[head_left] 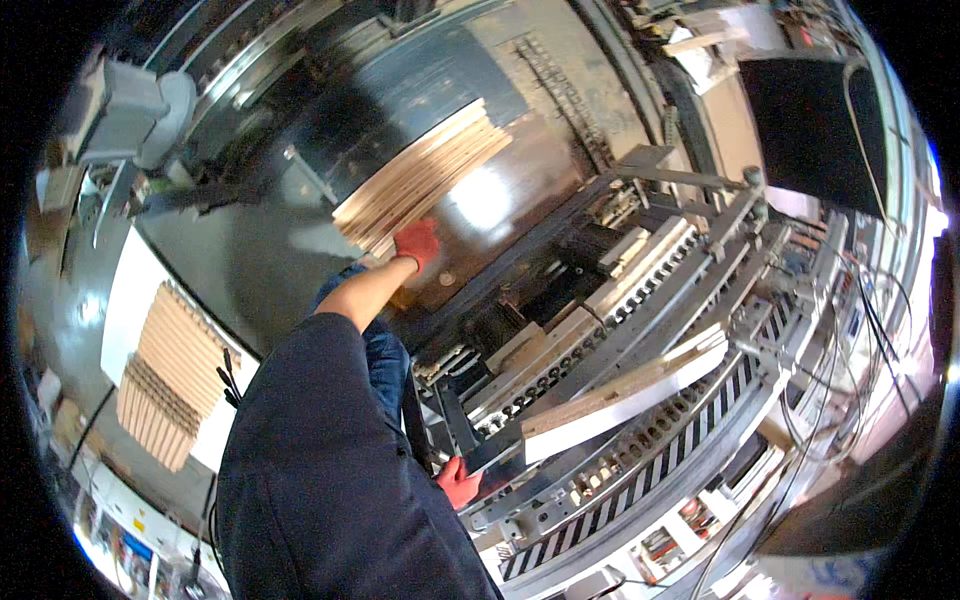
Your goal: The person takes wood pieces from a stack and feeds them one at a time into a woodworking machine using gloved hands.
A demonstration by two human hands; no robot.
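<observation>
My left hand [417,243], in a red glove, is closed at the near side of a stack of long, thin wooden strips [425,172]. The strips lie side by side on a dark, shiny metal surface [500,225]. Lower down, my right hand [460,483], also red-gloved, is curled at the corner of a grey metal plate [495,452]. Past that plate a wooden board [630,392] with a pale side face lies along the machine. What the right fingers grip underneath is hidden.
A machine with rails and a black-and-white striped edge [640,470] runs along the right, with loose cables [870,310] at its far end. More wooden strips [175,370] lie on a white board to the left. A grey metal housing [120,110] stands at the upper left.
</observation>
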